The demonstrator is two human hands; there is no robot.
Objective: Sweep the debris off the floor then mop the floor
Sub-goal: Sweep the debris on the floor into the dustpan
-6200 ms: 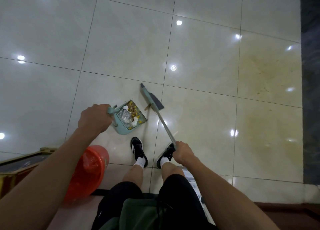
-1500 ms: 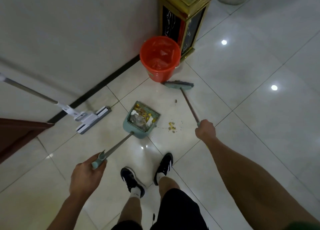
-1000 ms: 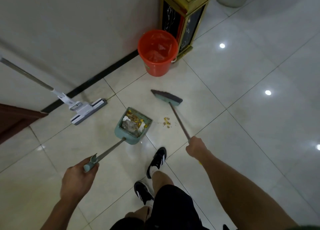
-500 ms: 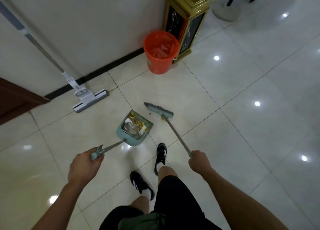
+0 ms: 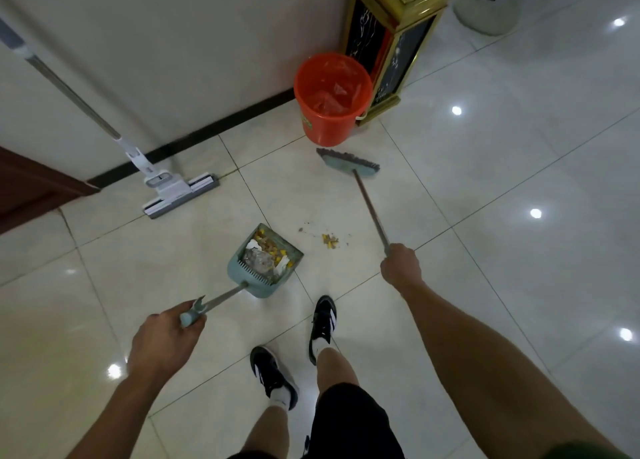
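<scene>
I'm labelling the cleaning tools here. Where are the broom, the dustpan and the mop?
broom (image 5: 348,163): head view, on its teal head near the bucket.
dustpan (image 5: 239,268): head view, on its teal back wall.
mop (image 5: 173,192): head view, on its white flat head.

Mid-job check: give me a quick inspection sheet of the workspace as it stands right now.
Surface: glossy tiled floor; a small pile of yellow debris lies unswept beside the dustpan mouth.
Job's things: dustpan on the floor, loaded with scraps; broom head near the orange bucket; mop leaning against the wall, unused.
Clutter: nothing seen beyond the debris.
Grippers: left hand grips the dustpan handle; right hand grips the broom handle.
Cables: nothing seen.
Surroundings: gold-and-black bin behind the bucket; white round base top right; brown door edge far left.
</scene>
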